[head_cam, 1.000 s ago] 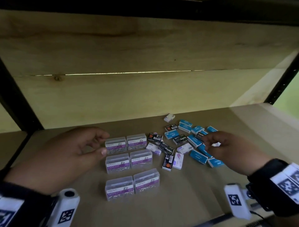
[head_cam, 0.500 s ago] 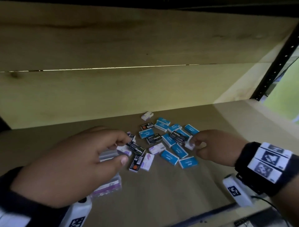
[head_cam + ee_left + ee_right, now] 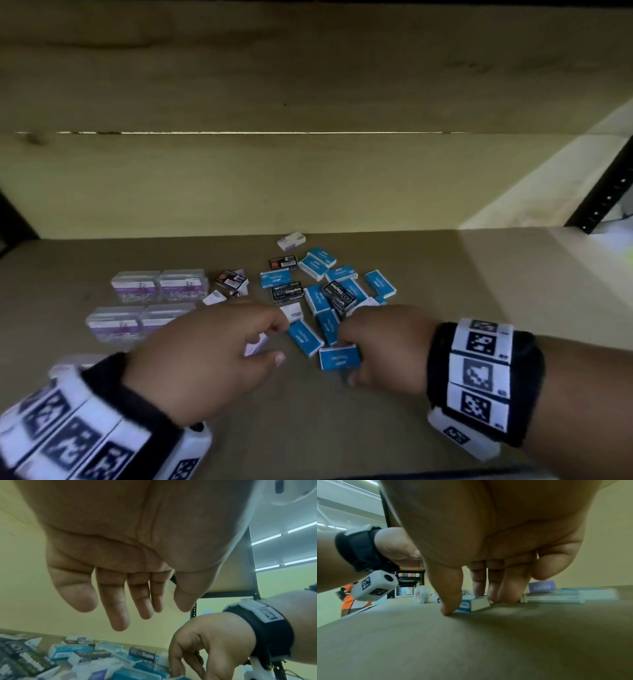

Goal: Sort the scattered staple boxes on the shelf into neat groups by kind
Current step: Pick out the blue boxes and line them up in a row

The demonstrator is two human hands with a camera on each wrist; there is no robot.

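Note:
Small staple boxes lie scattered mid-shelf: several blue ones (image 3: 311, 267), two black "Staples" boxes (image 3: 287, 293), and white-and-purple ones (image 3: 291, 240). My right hand (image 3: 347, 361) pinches the nearest blue box (image 3: 339, 357) at the pile's front. In the right wrist view the thumb (image 3: 447, 611) and fingers flank that blue box (image 3: 474, 603), which still sits on the shelf. My left hand (image 3: 279, 341) hovers over the pile's left edge, by a white box (image 3: 291, 311). Its fingers (image 3: 145, 612) hang relaxed and hold nothing.
Clear plastic cases with purple labels (image 3: 159, 286) stand in neat rows at the left, partly behind my left forearm. The brown shelf board (image 3: 479, 308) runs bare to the right. A wooden back wall (image 3: 308, 188) and a black upright post (image 3: 606, 195) bound the space.
My right hand has drawn back from the pile's middle to its front and taken hold of the nearest blue box. My left hand has shifted right from the clear cases to the pile's left edge.

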